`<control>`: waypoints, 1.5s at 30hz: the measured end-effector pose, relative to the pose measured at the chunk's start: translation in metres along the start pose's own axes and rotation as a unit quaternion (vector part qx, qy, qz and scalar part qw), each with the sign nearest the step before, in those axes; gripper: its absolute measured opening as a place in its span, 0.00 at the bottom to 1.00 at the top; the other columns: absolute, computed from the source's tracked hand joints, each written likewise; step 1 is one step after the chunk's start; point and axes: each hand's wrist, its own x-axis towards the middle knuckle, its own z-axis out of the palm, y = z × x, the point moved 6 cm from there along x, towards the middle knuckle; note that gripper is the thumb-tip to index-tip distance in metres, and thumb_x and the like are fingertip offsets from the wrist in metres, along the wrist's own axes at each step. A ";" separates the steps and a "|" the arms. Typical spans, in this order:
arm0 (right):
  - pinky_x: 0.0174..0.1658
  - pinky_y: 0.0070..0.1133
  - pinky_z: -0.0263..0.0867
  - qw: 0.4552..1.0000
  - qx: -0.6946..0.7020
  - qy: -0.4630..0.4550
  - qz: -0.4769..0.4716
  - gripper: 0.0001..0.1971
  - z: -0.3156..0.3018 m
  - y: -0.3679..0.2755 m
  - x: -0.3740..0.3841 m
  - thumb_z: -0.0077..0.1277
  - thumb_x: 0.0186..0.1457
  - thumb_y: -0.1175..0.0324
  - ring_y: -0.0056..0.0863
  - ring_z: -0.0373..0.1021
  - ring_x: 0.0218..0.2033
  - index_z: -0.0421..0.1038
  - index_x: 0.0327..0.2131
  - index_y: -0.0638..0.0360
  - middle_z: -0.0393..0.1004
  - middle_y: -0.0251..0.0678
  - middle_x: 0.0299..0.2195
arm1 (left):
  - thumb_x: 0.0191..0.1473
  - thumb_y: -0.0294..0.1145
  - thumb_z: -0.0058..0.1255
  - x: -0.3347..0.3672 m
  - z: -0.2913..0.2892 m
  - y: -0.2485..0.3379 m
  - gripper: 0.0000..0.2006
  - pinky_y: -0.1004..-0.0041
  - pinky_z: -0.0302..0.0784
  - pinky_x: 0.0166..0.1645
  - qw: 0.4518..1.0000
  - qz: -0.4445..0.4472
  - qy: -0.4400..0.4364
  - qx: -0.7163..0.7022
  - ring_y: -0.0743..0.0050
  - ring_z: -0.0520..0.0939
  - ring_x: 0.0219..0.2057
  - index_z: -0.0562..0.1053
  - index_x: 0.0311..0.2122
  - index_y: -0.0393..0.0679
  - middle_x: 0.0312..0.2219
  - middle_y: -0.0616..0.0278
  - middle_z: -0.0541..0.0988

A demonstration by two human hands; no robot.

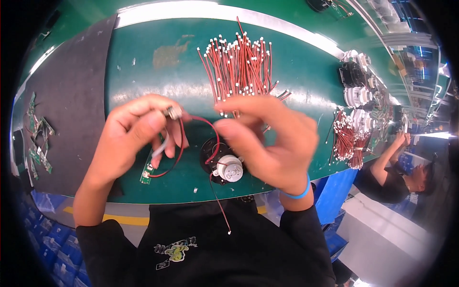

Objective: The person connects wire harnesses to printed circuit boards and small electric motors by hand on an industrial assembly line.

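Note:
My left hand (136, 131) pinches a small metal part (172, 113) between thumb and fingers, above the green table (143, 67). A thin red wire (180, 148) runs from that part down to a small green circuit board (147, 173) lying on the table. My right hand (267, 141) is curled, its thumb and forefinger pinched near the red wire's upper loop (210, 125). Below the hands sits a round black-and-white motor part (227, 167) with a red wire trailing toward my body.
A bundle of red wires with white ends (239, 64) lies at the table's back. More wire bundles (349, 141) and round parts (358, 95) crowd the right side. Green circuit boards (38, 143) lie on a grey mat (71, 95) at left. Another person (401, 177) works at right.

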 end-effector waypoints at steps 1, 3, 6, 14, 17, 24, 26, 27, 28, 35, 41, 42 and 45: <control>0.17 0.15 0.58 0.995 0.069 -0.074 0.020 0.11 -0.004 -0.003 -0.001 0.60 0.46 0.73 0.17 0.66 0.13 0.77 0.36 0.61 0.73 0.31 0.16 | 0.61 0.40 0.41 0.002 -0.002 0.003 0.17 0.84 0.70 0.21 1.000 0.010 0.023 -0.017 0.78 0.77 0.23 0.71 0.42 0.33 0.26 0.54 0.77; 0.15 0.19 0.59 0.957 0.136 -0.255 0.027 0.11 -0.005 -0.007 -0.011 0.58 0.49 0.67 0.25 0.67 0.12 0.76 0.37 0.59 0.71 0.34 0.12 | 0.62 0.45 0.37 0.003 -0.004 0.009 0.21 0.84 0.68 0.19 0.998 0.016 0.056 -0.013 0.77 0.77 0.22 0.70 0.41 0.34 0.25 0.52 0.77; 0.17 0.27 0.61 0.875 0.095 -0.474 0.024 0.16 0.008 -0.010 -0.032 0.55 0.52 0.61 0.39 0.68 0.14 0.73 0.43 0.56 0.70 0.39 0.13 | 0.62 0.45 0.37 0.006 -0.002 0.009 0.21 0.84 0.68 0.18 0.999 0.014 0.042 -0.023 0.76 0.77 0.21 0.70 0.42 0.34 0.24 0.52 0.77; 0.25 0.34 0.63 0.874 0.017 -0.484 0.045 0.16 0.031 0.005 -0.030 0.51 0.51 0.65 0.44 0.69 0.21 0.69 0.44 0.58 0.70 0.39 0.17 | 0.64 0.45 0.27 0.000 -0.013 0.013 0.24 0.81 0.66 0.14 0.985 0.083 0.083 -0.129 0.70 0.76 0.15 0.68 0.41 0.31 0.20 0.48 0.76; 0.27 0.29 0.64 0.952 -0.021 -0.287 -0.102 0.17 0.036 0.005 -0.015 0.50 0.40 0.75 0.36 0.67 0.24 0.75 0.38 0.57 0.71 0.37 0.21 | 0.64 0.46 0.21 -0.002 -0.015 0.013 0.26 0.80 0.65 0.12 0.978 0.101 0.084 -0.163 0.68 0.75 0.13 0.66 0.41 0.32 0.19 0.48 0.76; 0.35 0.30 0.66 0.959 -0.074 -0.255 -0.098 0.16 0.044 0.016 -0.016 0.48 0.42 0.78 0.39 0.70 0.32 0.72 0.39 0.59 0.70 0.39 0.28 | 0.64 0.46 0.18 0.001 -0.019 0.019 0.25 0.79 0.63 0.10 0.967 0.118 0.116 -0.192 0.68 0.74 0.12 0.65 0.40 0.34 0.17 0.52 0.74; 0.32 0.26 0.67 0.958 0.030 -0.285 -0.022 0.14 0.041 0.018 -0.017 0.48 0.45 0.79 0.35 0.73 0.30 0.72 0.39 0.59 0.74 0.39 0.30 | 0.64 0.47 0.19 0.000 -0.020 0.019 0.25 0.79 0.63 0.10 0.964 0.118 0.115 -0.206 0.69 0.74 0.12 0.65 0.40 0.34 0.18 0.53 0.74; 0.32 0.26 0.67 0.958 0.030 -0.283 -0.024 0.14 0.037 0.015 -0.015 0.48 0.45 0.79 0.35 0.73 0.30 0.72 0.39 0.59 0.74 0.39 0.30 | 0.64 0.47 0.19 0.000 -0.021 0.018 0.25 0.79 0.63 0.10 0.965 0.119 0.114 -0.205 0.69 0.74 0.12 0.65 0.40 0.34 0.18 0.53 0.74; 0.30 0.23 0.67 0.952 0.127 -0.278 0.034 0.13 0.031 0.015 -0.012 0.49 0.48 0.78 0.31 0.73 0.29 0.72 0.39 0.60 0.75 0.37 0.31 | 0.64 0.47 0.19 0.001 -0.022 0.016 0.25 0.78 0.65 0.10 0.962 0.117 0.098 -0.227 0.67 0.75 0.13 0.64 0.40 0.34 0.19 0.51 0.75; 0.25 0.12 0.63 0.955 0.259 -0.046 0.139 0.11 0.010 0.029 0.005 0.49 0.56 0.76 0.14 0.67 0.23 0.76 0.42 0.61 0.73 0.31 0.25 | 0.64 0.49 0.18 -0.001 -0.011 0.003 0.25 0.66 0.76 0.13 0.946 0.039 -0.036 -0.321 0.44 0.82 0.24 0.61 0.44 0.35 0.38 0.34 0.75; 0.25 0.12 0.64 0.894 0.406 -0.013 0.191 0.12 0.013 0.032 0.001 0.51 0.56 0.75 0.16 0.70 0.26 0.71 0.44 0.65 0.77 0.38 0.32 | 0.63 0.52 0.19 -0.002 -0.004 0.004 0.24 0.62 0.80 0.17 0.942 0.028 -0.072 -0.326 0.38 0.80 0.39 0.59 0.48 0.40 0.57 0.29 0.54; 0.23 0.13 0.65 0.877 0.440 0.012 0.193 0.10 0.013 0.033 0.000 0.51 0.55 0.76 0.19 0.71 0.24 0.69 0.41 0.68 0.77 0.44 0.32 | 0.63 0.52 0.19 -0.001 -0.001 0.005 0.24 0.62 0.80 0.17 0.943 0.028 -0.073 -0.324 0.38 0.80 0.39 0.59 0.48 0.40 0.57 0.29 0.54; 0.21 0.13 0.64 0.857 0.472 0.023 0.204 0.08 0.012 0.031 -0.002 0.53 0.54 0.76 0.19 0.72 0.22 0.65 0.36 0.68 0.78 0.45 0.33 | 0.63 0.52 0.29 0.003 0.000 0.008 0.23 0.65 0.81 0.17 0.951 0.070 -0.060 -0.297 0.40 0.80 0.39 0.58 0.54 0.45 0.61 0.34 0.45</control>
